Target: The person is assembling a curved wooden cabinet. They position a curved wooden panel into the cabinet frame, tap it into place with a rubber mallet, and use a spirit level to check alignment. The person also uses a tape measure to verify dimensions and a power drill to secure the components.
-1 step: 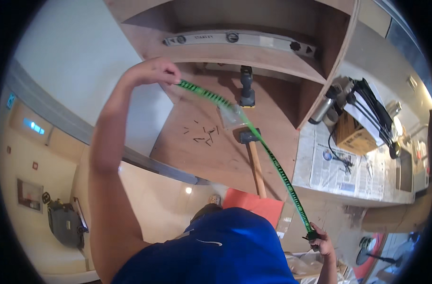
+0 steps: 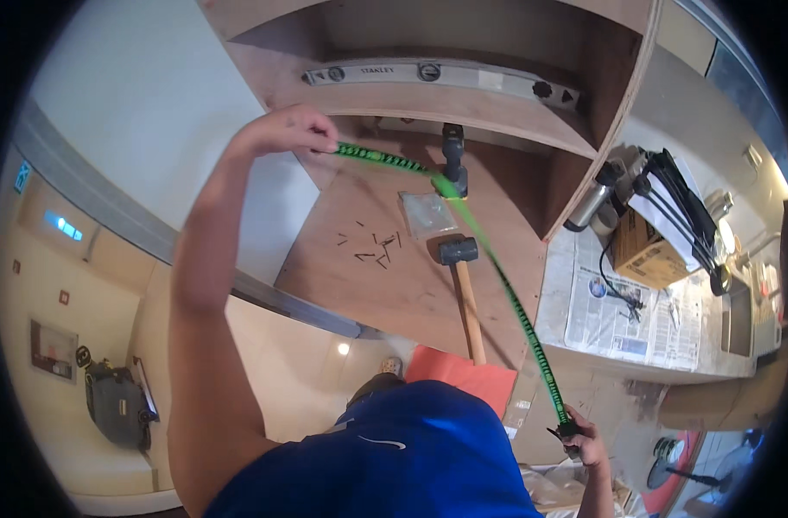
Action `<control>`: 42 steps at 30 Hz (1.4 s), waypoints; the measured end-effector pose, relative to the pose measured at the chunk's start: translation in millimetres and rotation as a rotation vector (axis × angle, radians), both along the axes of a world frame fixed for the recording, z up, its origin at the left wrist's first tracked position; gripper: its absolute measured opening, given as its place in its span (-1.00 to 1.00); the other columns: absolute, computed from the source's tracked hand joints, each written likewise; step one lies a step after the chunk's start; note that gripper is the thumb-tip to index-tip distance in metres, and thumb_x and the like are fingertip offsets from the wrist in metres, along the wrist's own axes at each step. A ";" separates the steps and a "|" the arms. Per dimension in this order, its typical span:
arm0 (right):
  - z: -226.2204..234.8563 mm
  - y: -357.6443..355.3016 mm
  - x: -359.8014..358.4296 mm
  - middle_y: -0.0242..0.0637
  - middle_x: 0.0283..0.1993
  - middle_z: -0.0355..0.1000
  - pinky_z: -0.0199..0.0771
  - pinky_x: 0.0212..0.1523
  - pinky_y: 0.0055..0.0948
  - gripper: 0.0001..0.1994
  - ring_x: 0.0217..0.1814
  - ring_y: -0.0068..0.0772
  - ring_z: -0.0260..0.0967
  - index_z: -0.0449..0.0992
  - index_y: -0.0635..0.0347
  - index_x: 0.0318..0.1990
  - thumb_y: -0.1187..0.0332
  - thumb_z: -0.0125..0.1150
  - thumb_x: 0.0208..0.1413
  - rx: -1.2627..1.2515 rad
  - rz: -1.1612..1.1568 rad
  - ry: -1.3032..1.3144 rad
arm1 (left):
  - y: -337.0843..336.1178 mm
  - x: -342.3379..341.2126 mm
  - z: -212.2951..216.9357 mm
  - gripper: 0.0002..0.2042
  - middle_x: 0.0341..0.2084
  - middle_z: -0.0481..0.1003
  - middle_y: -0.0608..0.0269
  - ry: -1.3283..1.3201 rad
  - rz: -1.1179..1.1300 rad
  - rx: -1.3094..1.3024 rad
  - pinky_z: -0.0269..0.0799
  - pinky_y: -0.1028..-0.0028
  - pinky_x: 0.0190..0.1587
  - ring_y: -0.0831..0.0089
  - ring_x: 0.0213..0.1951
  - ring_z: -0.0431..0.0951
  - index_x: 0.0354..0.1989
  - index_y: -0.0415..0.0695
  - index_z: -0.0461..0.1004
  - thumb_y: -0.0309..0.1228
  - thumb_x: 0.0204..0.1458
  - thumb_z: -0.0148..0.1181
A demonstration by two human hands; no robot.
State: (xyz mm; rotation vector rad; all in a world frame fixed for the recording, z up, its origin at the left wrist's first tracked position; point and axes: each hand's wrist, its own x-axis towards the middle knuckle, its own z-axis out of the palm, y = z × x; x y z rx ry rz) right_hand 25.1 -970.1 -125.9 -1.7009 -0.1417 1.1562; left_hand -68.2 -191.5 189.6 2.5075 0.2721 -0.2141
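A green tape measure blade (image 2: 522,315) with black markings runs between my hands, bent and blurred near its middle. My left hand (image 2: 292,131), up at the far left, pinches the blade's free end. Low on the right, my right hand (image 2: 587,442) is closed around the dark tape measure case (image 2: 570,429), partly hidden by the fingers. The blade passes above a wooden board with a hammer (image 2: 468,306), black-headed and wooden-handled, and a flat clear plastic bag (image 2: 428,216). Behind its bend stands a dark cordless power tool (image 2: 453,160).
Several loose screws or nails (image 2: 381,246) lie on the board. A spirit level (image 2: 368,72) rests on the wooden shelf unit (image 2: 463,105). At right, a newspaper-covered counter (image 2: 636,319) bears a cardboard box (image 2: 648,250) and a metal flask (image 2: 591,203). A red sheet (image 2: 441,367) is below the hammer.
The blade's bend has shifted up and right, uncovering the plastic bag and the hammer's head. My left hand appears slightly farther right; both hands keep their hold.
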 end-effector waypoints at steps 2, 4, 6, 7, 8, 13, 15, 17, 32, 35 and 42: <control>7.6 26.5 12.3 -0.17 -0.14 0.58 0.49 -0.14 -0.49 -0.05 -0.19 -0.38 0.49 0.28 0.22 0.46 0.50 0.22 -0.34 0.037 0.040 -0.007 | 2.8 5.7 -7.9 -0.79 -0.39 0.59 0.38 -0.025 0.059 -0.096 0.43 0.52 -0.15 0.56 -0.28 0.53 -0.30 -0.25 0.62 -0.31 0.14 0.30; 12.3 42.5 26.3 -0.13 -0.13 0.59 0.52 -0.08 -0.46 -0.03 -0.14 -0.32 0.53 0.25 0.21 0.48 0.50 0.23 -0.33 0.082 0.059 0.016 | 5.8 1.1 -1.2 -0.80 -0.38 0.60 0.39 -0.101 0.088 -0.106 0.43 0.52 -0.14 0.58 -0.27 0.53 -0.28 -0.24 0.64 -0.33 0.14 0.30; 20.2 52.7 39.1 -0.13 -0.14 0.59 0.52 -0.08 -0.47 -0.04 -0.15 -0.34 0.52 0.23 0.20 0.48 0.52 0.22 -0.32 0.057 0.127 -0.043 | 12.0 -5.7 4.9 -0.79 -0.39 0.60 0.40 -0.100 0.064 -0.102 0.42 0.52 -0.15 0.60 -0.27 0.52 -0.25 -0.21 0.67 -0.30 0.12 0.31; 21.3 56.2 44.4 -0.13 -0.14 0.59 0.52 -0.08 -0.47 -0.04 -0.16 -0.34 0.52 0.23 0.19 0.49 0.52 0.22 -0.31 0.049 0.163 -0.073 | 16.1 -9.6 13.0 -0.77 -0.40 0.60 0.41 -0.063 0.029 -0.088 0.40 0.52 -0.17 0.62 -0.27 0.51 -0.22 -0.18 0.68 -0.27 0.12 0.31; 17.7 51.5 50.3 -0.13 -0.15 0.58 0.53 -0.09 -0.47 -0.04 -0.18 -0.38 0.50 0.21 0.16 0.50 0.55 0.21 -0.28 0.031 0.208 -0.081 | 18.8 -10.8 17.6 -0.74 -0.41 0.60 0.41 -0.027 -0.010 -0.080 0.39 0.52 -0.19 0.64 -0.28 0.50 -0.20 -0.16 0.69 -0.23 0.11 0.32; 47.8 81.5 48.3 -0.23 -0.22 0.52 0.49 -0.13 -0.47 -0.02 -0.22 -0.45 0.46 0.14 0.10 0.54 0.58 0.21 -0.23 0.016 0.226 -0.088 | -49.3 9.5 -9.6 -0.82 -0.33 0.65 0.27 -0.023 -0.208 -0.030 0.50 0.50 -0.15 0.56 -0.26 0.59 -0.20 -0.28 0.66 -0.43 0.09 0.33; 57.6 124.9 39.5 -0.26 -0.25 0.49 0.47 -0.14 -0.46 -0.01 -0.22 -0.46 0.44 0.10 0.09 0.56 0.59 0.20 -0.20 0.068 0.233 -0.121 | -78.2 23.6 -57.7 -0.84 -0.33 0.66 0.23 -0.094 -0.382 -0.267 0.51 0.48 -0.20 0.56 -0.28 0.60 -0.21 -0.28 0.67 -0.46 0.09 0.33; 67.6 178.0 31.0 -0.27 -0.25 0.49 0.45 -0.15 -0.47 -0.01 -0.23 -0.47 0.42 0.06 0.08 0.57 0.60 0.18 -0.19 0.107 0.253 -0.217 | -129.5 36.9 -100.6 -0.87 -0.36 0.66 0.22 -0.056 -0.383 -0.265 0.52 0.44 -0.22 0.53 -0.30 0.62 -0.22 -0.22 0.67 -0.48 0.10 0.31; 20.7 285.5 105.5 0.03 -0.33 0.55 0.53 -0.19 -0.16 -0.15 -0.27 0.01 0.56 0.21 0.27 0.45 0.39 0.28 -0.14 -0.468 -0.143 -0.877 | 45.2 185.8 -49.0 -0.47 0.06 0.54 -0.03 -1.170 0.053 0.620 0.37 0.10 0.26 0.00 0.16 0.50 0.14 -0.09 0.56 -0.07 0.05 0.41; -28.8 282.0 154.1 0.13 0.00 0.53 0.50 0.08 -0.01 -0.12 0.03 0.24 0.48 0.20 0.11 0.48 0.30 0.34 -0.13 -0.620 -0.102 -1.255 | 125.6 219.8 -48.0 -0.41 0.05 0.54 -0.01 -0.672 0.020 0.679 0.46 0.15 0.16 0.07 0.08 0.55 0.19 -0.03 0.51 0.07 0.08 0.36; -59.0 328.8 153.9 0.03 0.17 0.45 0.41 0.20 0.01 -0.20 0.19 0.17 0.40 0.18 -0.07 0.49 0.27 0.29 0.03 -0.881 0.078 -1.285 | 88.1 156.1 -9.3 -0.63 -0.26 0.62 -0.16 -0.585 0.040 0.487 0.52 0.11 -0.13 -0.07 -0.18 0.64 -0.16 -0.25 0.60 -0.15 0.09 0.38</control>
